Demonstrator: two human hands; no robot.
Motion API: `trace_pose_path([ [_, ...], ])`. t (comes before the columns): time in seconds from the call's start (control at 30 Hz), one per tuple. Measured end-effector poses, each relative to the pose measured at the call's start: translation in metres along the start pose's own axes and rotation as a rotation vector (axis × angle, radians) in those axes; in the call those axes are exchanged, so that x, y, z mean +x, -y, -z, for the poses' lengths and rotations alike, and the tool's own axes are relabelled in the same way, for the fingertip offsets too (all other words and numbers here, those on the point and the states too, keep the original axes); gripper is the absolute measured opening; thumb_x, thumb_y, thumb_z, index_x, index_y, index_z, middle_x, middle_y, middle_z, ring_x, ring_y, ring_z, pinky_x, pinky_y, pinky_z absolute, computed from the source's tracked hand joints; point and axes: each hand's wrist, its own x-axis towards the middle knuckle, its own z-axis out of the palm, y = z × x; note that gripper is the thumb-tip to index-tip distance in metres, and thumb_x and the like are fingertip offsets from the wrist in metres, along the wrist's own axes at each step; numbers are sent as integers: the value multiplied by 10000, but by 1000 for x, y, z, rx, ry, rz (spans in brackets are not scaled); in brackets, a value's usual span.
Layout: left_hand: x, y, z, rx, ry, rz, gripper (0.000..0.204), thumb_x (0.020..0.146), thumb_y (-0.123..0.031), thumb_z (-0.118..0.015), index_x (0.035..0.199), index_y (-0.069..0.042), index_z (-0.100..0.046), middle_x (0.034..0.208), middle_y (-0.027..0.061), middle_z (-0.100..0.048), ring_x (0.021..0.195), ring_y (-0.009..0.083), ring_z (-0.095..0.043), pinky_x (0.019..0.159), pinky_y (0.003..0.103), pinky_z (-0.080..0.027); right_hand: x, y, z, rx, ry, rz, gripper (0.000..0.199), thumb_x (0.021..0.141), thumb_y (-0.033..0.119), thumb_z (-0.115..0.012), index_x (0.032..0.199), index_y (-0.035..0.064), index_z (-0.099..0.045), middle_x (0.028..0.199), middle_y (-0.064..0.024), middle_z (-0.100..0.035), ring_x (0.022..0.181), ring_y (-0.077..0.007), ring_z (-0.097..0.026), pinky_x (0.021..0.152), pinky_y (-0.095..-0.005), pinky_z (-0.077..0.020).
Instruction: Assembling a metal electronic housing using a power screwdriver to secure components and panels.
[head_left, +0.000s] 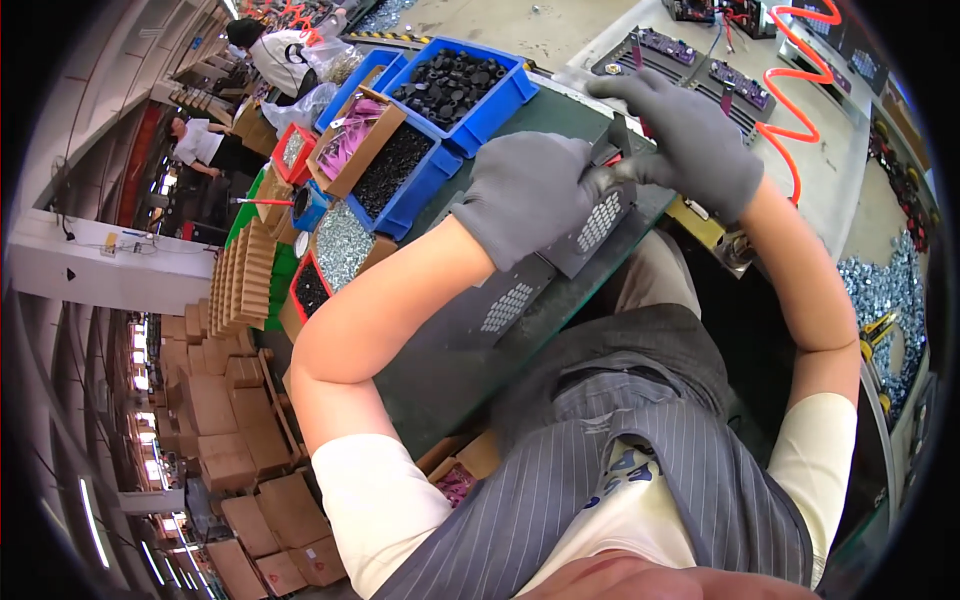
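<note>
My left hand [530, 195] curls over the perforated black casing [602, 222] near the table [425, 390] edge; grip hidden. Right hand [700, 140]: thumb and forefinger spread. Best: 1 hand steadies, 1 works lightly.

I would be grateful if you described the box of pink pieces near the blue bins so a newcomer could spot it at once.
On the green worktable, find the blue bins of black parts beyond the gloved left hand. Just to their left is an open cardboard box; its pink contents set it apart.
</note>
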Motion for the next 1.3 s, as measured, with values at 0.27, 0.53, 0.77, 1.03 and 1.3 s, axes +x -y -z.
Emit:
trace_pose_path([
  [0.27,-4,1,1,-153,61,32,358,833,-403,-565,843,-51,-627,745,157,-607,725,342,-612,622,418,-484,38,-10,9,10,516,209,356,598,156,-767,938,98,-676,990,-94,-540,915,-291,-565,753,-399,-471],
  [0.53,7,3,-9,-22,-75,21,304,823,-354,-567,738,-75,-653,687,127,-610,651,316,-618,557,410,-484,41,4,2,-331,400,143,164,603,180,-740,712,80,-669,761,-53,-595,765,-256,-620,672,-387,-487],
  [0.77,-10,6,12,-129,17,89,343,861,-383,-541,867,-62,-661,757,140,-634,725,303,-632,644,395,-489,15,5,4,-131,271,146,387,677,170,-696,1042,75,-610,1041,-111,-561,933,-253,-589,776,-352,-482],
  [1.03,-100,55,52,-580,-12,413,307,892,-272,-558,1022,-4,-630,861,31,-629,808,97,-561,738,254,-449,-71,37,-19,1344,226,-341,442,848,96,-531,1267,-6,-429,1195,-123,-517,1088,-202,-535,928,-311,-433],
  [1.3,-155,49,49,-602,-29,503,236,876,-189,-583,1013,-3,-633,880,36,-634,812,86,-559,750,242,-453,-87,76,-69,1267,317,-416,350,769,10,-578,1115,2,-522,985,-19,-506,890,-67,-464,801,-218,-402],
])
